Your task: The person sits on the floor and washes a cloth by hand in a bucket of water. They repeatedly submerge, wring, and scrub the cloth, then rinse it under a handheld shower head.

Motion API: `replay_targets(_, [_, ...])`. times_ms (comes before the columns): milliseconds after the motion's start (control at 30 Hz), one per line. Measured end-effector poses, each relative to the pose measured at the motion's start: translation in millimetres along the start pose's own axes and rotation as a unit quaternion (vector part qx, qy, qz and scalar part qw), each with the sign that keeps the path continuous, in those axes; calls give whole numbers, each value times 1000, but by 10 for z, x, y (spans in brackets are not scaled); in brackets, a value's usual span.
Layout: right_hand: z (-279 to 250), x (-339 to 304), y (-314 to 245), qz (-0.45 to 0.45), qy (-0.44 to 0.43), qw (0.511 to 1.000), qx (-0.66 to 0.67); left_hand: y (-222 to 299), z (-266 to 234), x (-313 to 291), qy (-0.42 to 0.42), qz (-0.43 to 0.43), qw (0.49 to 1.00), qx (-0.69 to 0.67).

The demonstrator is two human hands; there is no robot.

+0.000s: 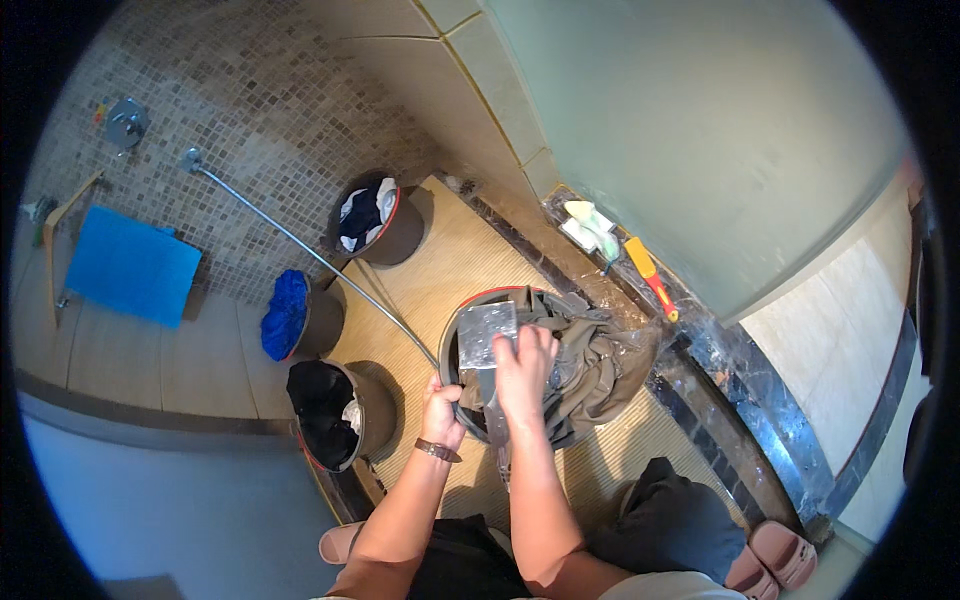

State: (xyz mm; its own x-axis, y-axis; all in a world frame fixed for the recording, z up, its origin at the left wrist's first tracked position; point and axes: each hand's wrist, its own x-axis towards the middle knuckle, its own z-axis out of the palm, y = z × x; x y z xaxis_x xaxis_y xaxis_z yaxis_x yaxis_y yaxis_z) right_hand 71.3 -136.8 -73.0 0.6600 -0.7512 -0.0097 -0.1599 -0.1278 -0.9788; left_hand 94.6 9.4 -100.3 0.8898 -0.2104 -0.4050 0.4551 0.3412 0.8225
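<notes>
A large dark bucket (450,345) with a red rim stands in front of me, heaped with wet-looking olive-brown cloth (600,375). At its near left side, my left hand (441,412) is closed around the end of a thin metal shower hose (310,250) that runs from the wall. Over the bucket, my right hand (525,370) grips a clear, square plastic piece (487,338), its thumb lying along one edge. A clear strip hangs below that hand; I cannot tell whether it is plastic or water.
Left of the big bucket stand smaller buckets with black cloth (325,405), blue cloth (287,312) and dark-and-white cloth (367,215). A yellow-and-red brush-like tool (650,278) lies on the stone ledge (700,325). A blue sheet (135,265) hangs at the left wall.
</notes>
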Motion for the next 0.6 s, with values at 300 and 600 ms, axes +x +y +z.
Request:
replay_targets(300, [846,-798,60,-33,-51,998,-18,-194,-1089,-153,194,-79,972,109])
replay_targets(600, [887,-1177,-83,-20,-40,999,11,-301,-1023,-226,139,-145,979,25])
